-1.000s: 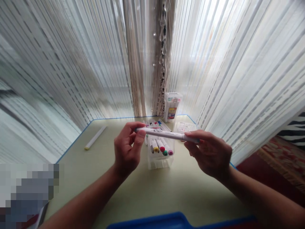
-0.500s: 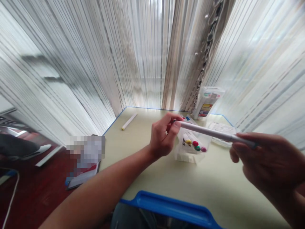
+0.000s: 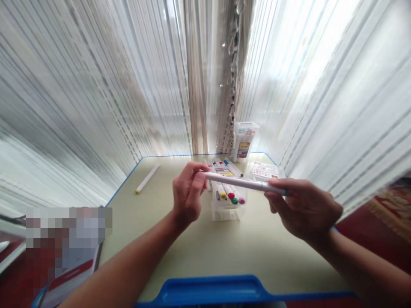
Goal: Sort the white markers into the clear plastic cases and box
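White plastic is what I have between both sets of fingers: a slim white marker (image 3: 236, 180), its near end pinched by the thumb and fingers of the left hand (image 3: 188, 194), its bluish end pinched by those of the right hand (image 3: 306, 207). I see it held crosswise, dipping slightly toward the right. On my feed it crosses in front of a clear case (image 3: 226, 214) of markers, whose yellow, red, green and pink ends face me. Beyond that, I make out more markers, a flat clear container (image 3: 265, 170) with a printed sheet, and an upright clear box (image 3: 245, 143). Far left, a yellow-ended marker (image 3: 147, 179) lies alone on the pale desk (image 3: 192, 248). I have a blue trough (image 3: 212, 291) along the desk's near edge and striped curtains (image 3: 144, 85) behind everything.
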Action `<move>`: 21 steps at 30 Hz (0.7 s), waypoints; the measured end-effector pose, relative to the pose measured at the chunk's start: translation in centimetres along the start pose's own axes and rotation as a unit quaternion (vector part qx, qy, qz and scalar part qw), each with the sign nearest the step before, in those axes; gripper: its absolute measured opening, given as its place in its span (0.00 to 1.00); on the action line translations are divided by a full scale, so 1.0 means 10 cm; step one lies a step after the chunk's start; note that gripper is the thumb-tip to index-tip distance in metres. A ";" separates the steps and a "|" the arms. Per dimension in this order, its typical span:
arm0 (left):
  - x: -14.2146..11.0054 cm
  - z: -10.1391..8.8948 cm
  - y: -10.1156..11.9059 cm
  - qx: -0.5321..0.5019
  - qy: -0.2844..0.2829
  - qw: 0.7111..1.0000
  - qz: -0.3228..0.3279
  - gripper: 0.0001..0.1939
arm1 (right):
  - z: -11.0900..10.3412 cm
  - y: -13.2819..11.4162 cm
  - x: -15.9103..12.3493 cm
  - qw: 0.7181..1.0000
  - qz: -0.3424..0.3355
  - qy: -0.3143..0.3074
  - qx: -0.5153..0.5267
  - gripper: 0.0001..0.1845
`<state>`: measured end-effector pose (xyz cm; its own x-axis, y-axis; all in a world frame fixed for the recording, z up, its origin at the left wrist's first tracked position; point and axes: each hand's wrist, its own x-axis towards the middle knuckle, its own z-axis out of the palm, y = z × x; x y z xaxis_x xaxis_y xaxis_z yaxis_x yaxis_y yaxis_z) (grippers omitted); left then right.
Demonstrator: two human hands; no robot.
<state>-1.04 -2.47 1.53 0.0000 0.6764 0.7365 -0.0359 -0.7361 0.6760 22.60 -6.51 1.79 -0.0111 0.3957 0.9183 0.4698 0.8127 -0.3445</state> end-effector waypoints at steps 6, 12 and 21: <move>0.01 -0.01 -0.01 -0.049 0.014 0.999 -0.009 0.14 | -0.02 -0.08 0.12 0.984 -0.173 -0.028 -0.039 0.20; 0.05 -0.02 -0.02 -0.065 0.025 0.998 -0.006 0.15 | -0.07 -0.13 0.22 0.958 -0.265 -0.054 -0.091 0.21; 0.05 -0.05 -0.07 -0.008 0.021 1.000 -0.021 0.13 | -0.51 -0.41 0.08 0.970 -0.127 0.032 -0.207 0.13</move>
<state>-1.52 -1.62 1.45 -0.0401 0.7077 0.7054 -0.0530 -0.7065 0.7057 25.13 -11.74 4.90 -0.1240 0.1670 0.9781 0.7732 0.6341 -0.0102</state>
